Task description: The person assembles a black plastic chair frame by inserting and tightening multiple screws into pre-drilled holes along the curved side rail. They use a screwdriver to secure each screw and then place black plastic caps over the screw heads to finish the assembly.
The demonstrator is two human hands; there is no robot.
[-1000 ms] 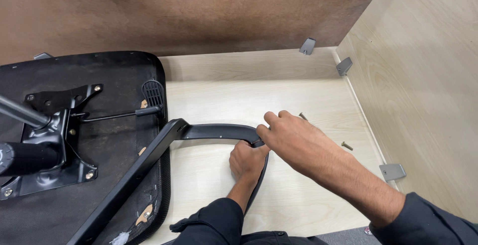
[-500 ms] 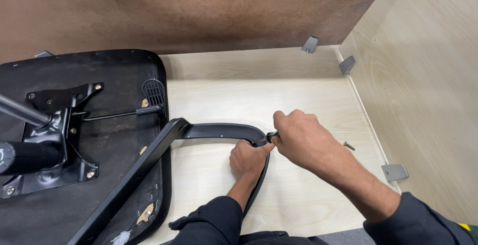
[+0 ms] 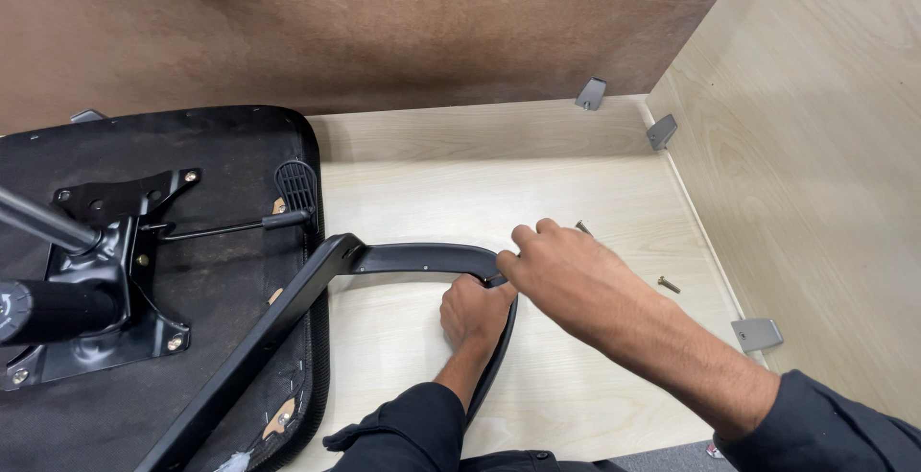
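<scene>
**Armrest held at its bend over the upturned seat**

A black curved armrest [image 3: 422,261] is gripped at its bend by both hands. The left hand [image 3: 475,311] is clenched around the armrest from below, where the bar turns down toward the person. The right hand [image 3: 566,275] is laid over the top of the same bend, its fingers curled down onto the bar; whether something small is pinched under them cannot be told. The long end of the armrest is laid across the underside of the upturned chair seat [image 3: 221,271], beside the metal base plate [image 3: 106,271] and the lever with its black paddle [image 3: 295,184]. Seat and armrest are rested on the pale wooden counter [image 3: 499,165].

The step in hand is judged to be the lining-up of the armrest against the seat. Two loose screws [image 3: 669,285] are seen on the counter just beyond the right hand; one would probably have to be picked up, with the armrest kept steady by the left hand.
</scene>
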